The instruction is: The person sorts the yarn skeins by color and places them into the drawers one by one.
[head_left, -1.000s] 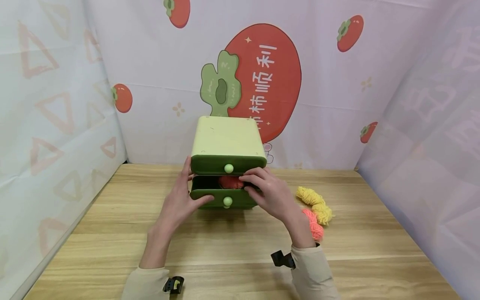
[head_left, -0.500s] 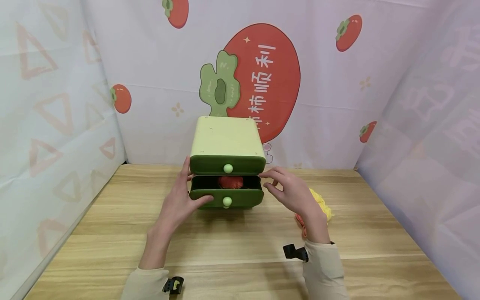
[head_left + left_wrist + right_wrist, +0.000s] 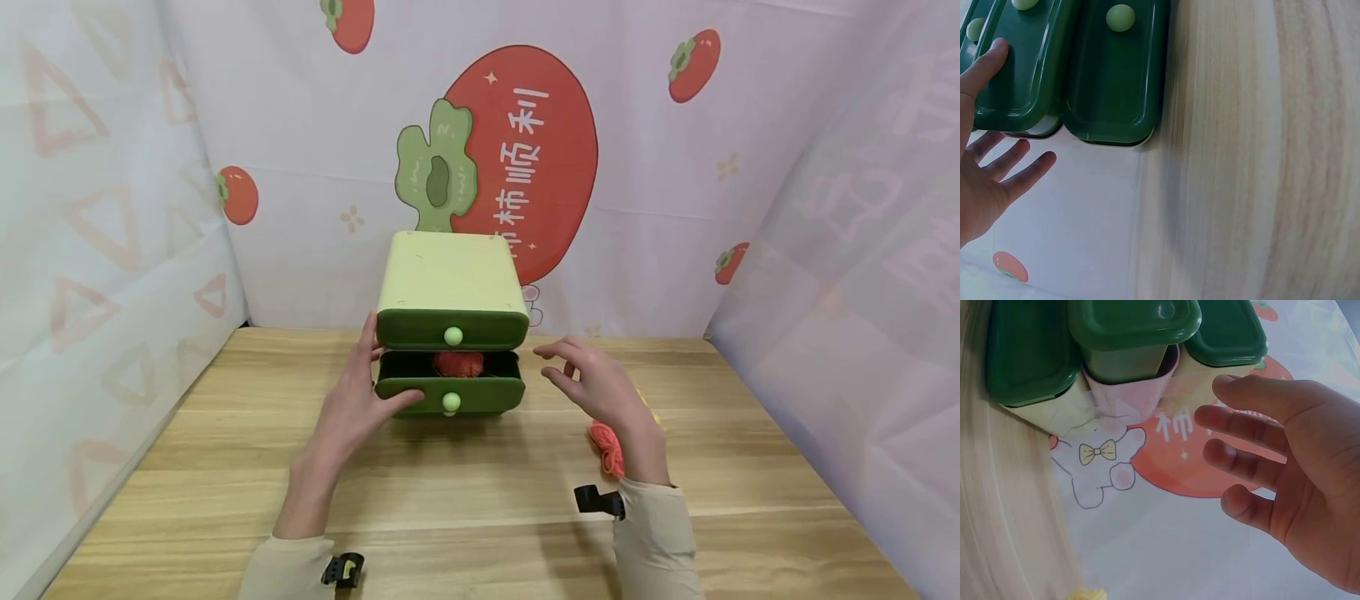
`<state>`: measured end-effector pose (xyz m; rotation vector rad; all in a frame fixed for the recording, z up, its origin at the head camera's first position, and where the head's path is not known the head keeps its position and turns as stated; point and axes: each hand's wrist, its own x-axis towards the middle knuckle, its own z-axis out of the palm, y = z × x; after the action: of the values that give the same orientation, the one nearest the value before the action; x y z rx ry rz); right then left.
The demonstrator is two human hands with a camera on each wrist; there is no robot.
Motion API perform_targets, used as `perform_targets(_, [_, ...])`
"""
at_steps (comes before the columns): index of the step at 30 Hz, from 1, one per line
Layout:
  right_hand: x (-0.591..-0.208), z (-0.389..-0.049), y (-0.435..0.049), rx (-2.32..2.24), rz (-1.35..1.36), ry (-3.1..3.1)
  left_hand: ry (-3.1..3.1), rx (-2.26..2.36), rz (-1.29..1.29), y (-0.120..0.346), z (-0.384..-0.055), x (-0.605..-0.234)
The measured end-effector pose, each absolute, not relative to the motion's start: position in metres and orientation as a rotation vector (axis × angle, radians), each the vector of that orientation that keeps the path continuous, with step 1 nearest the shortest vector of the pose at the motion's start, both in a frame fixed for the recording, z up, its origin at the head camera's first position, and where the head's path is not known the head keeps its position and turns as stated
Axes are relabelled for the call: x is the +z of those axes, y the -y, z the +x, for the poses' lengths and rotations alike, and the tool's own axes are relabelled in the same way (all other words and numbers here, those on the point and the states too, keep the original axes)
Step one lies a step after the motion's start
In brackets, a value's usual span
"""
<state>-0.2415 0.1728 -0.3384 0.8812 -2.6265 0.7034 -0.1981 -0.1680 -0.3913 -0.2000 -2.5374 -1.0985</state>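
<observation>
A small cabinet [image 3: 453,271] with a pale top and dark green drawer fronts stands at the back of the table. Its middle drawer [image 3: 487,396] is pulled partway out, and a red yarn bundle [image 3: 459,365] lies inside. My left hand [image 3: 352,408] is at the cabinet's left, thumb against the middle drawer's front. The left wrist view shows that hand's other fingers [image 3: 1025,176] stretched out beside the drawers. Off the cabinet's right side, my right hand [image 3: 603,390] hovers with loosely bent fingers, holding nothing. In the right wrist view, its fingertips are apart from the drawers.
A coral-red yarn bundle [image 3: 606,450] lies on the table beneath the right forearm. Yellow yarn [image 3: 651,407] is mostly hidden behind that arm. The top drawer [image 3: 412,330] and bottom drawer [image 3: 1113,87] are pushed in. Printed cloth walls [image 3: 300,267] enclose the table's back and sides.
My right hand has drawn away from the open drawer's right edge, moving right and leaving the red yarn inside. The left hand has kept its place on the cabinet.
</observation>
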Motion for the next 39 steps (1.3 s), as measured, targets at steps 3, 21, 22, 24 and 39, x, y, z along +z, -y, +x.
perform_targets(3, [-0.34, -0.243, -0.174, 0.722, 0.871, 2.619, 2.529, -1.089, -0.212, 0.169, -0.199, -0.39])
perform_targets(21, [-0.364, -0.247, -0.207, 0.396, 0.861, 2.853, 2.526, -1.084, -0.221, 0.172, -0.199, -0.389])
perform_targets(22, [-0.366, -0.245, -0.211, 0.388, 0.848, 2.867, 2.527, -1.085, -0.224, 0.171, -0.199, -0.39])
perform_targets(24, [-0.37, -0.242, -0.218, 0.375, 0.822, 2.894, 2.531, -1.087, -0.227, 0.17, -0.199, -0.39])
perform_targets(39, [-0.385, -0.233, -0.245, 0.311, 0.624, 3.146, 2.532, -1.086, -0.235, 0.17, -0.196, -0.389])
